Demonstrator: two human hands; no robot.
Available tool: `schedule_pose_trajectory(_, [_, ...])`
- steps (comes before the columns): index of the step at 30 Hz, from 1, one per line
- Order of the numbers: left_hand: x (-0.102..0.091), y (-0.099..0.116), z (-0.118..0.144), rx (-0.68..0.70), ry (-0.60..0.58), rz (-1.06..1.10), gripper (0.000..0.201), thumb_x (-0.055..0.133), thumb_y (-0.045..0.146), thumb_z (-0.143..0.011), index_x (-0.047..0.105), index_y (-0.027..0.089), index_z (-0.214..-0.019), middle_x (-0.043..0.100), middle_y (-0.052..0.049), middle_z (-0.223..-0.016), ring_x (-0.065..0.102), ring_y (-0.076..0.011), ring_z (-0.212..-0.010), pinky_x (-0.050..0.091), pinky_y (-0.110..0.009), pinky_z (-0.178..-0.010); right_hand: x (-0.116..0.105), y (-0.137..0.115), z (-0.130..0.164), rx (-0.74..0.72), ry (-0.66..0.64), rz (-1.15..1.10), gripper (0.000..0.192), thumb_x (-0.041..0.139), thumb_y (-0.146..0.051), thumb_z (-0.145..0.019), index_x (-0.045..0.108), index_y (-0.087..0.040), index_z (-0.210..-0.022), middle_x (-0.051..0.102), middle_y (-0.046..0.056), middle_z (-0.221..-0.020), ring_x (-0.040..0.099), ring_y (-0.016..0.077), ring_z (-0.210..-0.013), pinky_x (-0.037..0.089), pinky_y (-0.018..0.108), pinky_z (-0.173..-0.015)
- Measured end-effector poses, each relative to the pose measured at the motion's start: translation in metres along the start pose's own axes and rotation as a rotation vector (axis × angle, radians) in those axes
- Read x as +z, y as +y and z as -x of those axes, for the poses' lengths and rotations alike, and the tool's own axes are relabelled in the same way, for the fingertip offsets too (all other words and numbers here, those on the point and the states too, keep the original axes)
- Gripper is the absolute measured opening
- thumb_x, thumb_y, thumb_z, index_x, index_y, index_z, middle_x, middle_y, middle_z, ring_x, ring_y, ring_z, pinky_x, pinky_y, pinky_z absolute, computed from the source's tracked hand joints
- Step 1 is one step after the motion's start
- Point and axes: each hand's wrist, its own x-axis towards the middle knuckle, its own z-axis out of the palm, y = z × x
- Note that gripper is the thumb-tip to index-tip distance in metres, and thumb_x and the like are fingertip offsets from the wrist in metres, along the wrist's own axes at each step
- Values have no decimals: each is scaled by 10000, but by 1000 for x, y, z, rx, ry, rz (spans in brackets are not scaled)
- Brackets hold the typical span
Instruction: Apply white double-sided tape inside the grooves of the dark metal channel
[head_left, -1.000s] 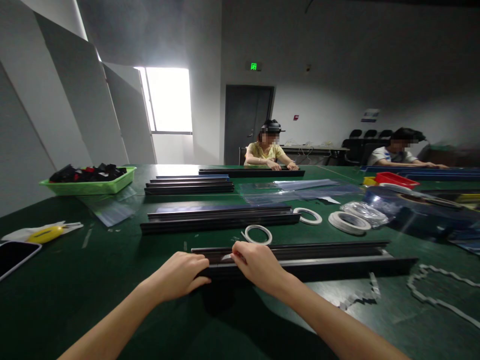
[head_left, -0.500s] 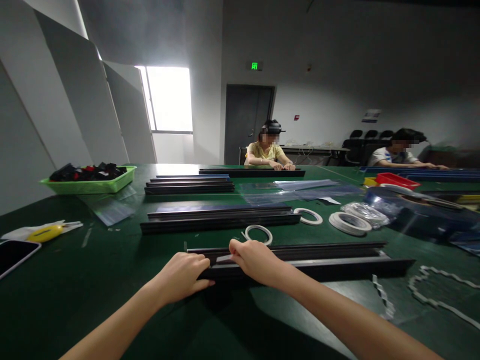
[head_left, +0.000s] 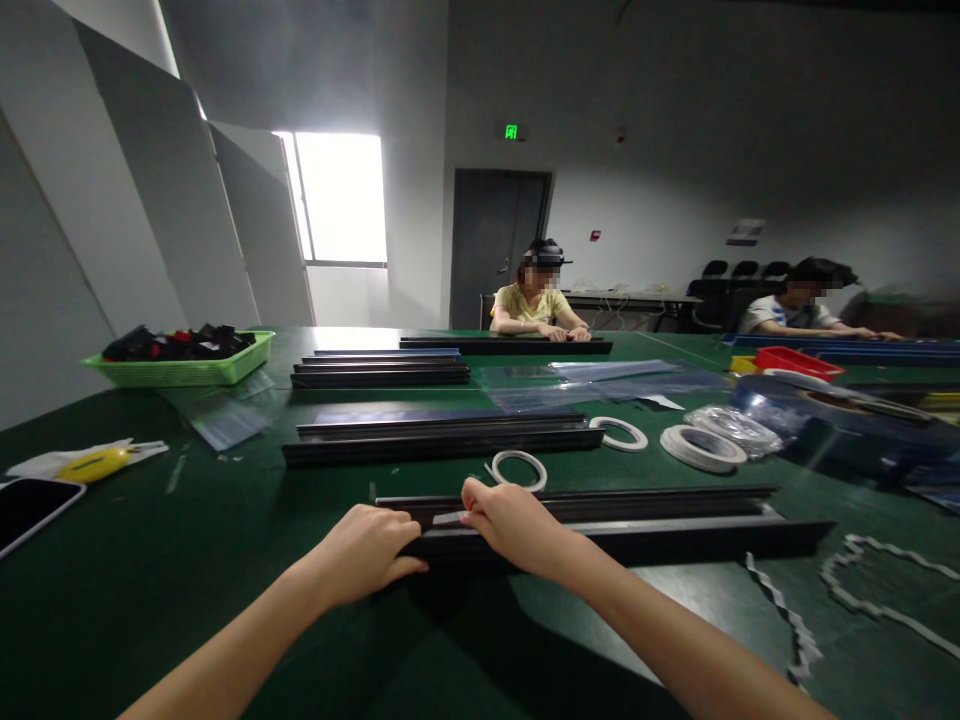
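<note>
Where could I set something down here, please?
Green tabletop lies bare between the white-edged black device and left hand, and before the long black channel, between the forearms. Farther right is crowded: white tape roll, crinkled clear plastic, bulky blue roll.

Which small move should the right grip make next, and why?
Probably pull the pale strip gently, because the right grip seems to pinch it at the black channel, while the left grip holds the channel's left end.

Two near hands (head_left: 366, 548) (head_left: 517, 525); one green basket (head_left: 196, 374)
</note>
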Motion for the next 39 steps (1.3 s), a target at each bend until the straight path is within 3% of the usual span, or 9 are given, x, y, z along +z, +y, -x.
schedule_pose_trajectory(7, [-1, 0, 2, -17, -5, -7, 292, 456, 483, -868, 582, 221, -839, 678, -16, -872, 628, -196, -791, 435, -278, -661, 5, 17, 10, 33, 52, -103, 168, 481, -327, -885, 564, -193, -942, 657, 40, -764, 603, 161, -697, 320, 227, -588])
schedule_pose_trajectory(16, [-6, -4, 5, -39, -2, 13, 299, 460, 480, -858, 609, 223, -824, 687, -19, -853, 634, -193, -784, 435, -276, -663, 4, 18, 7, 40, 41, -30, 236, 457, -388, -898, 585, -189, -899, 647, 42, -742, 587, 159, -669, 304, 230, -573])
schedule_pose_trajectory(26, [-2, 3, 3, -90, 47, -25, 246, 508, 426, -799, 610, 206, -755, 683, -29, -801, 635, -189, -736, 440, -276, -653, 12, 23, 6, -50, 62, -296, 208, 425, -222, -884, 630, -187, -876, 657, 27, -782, 577, 133, -688, 369, 227, -630])
schedule_pose_trajectory(34, [1, 5, 3, -82, 46, -14, 250, 487, 421, -821, 617, 207, -810, 680, -35, -825, 635, -192, -748, 457, -287, -668, 16, 28, 5, 33, 42, -389, 219, 531, -380, -849, 587, -171, -817, 609, -7, -687, 520, 116, -614, 343, 222, -562])
schedule_pose_trajectory(39, [3, 9, 1, -88, 51, -20, 241, 489, 420, -829, 594, 203, -836, 674, -41, -852, 632, -197, -780, 460, -288, -696, 19, 30, 5, 34, 36, -344, 255, 488, -399, -871, 591, -178, -796, 590, -4, -678, 514, 122, -619, 325, 223, -559])
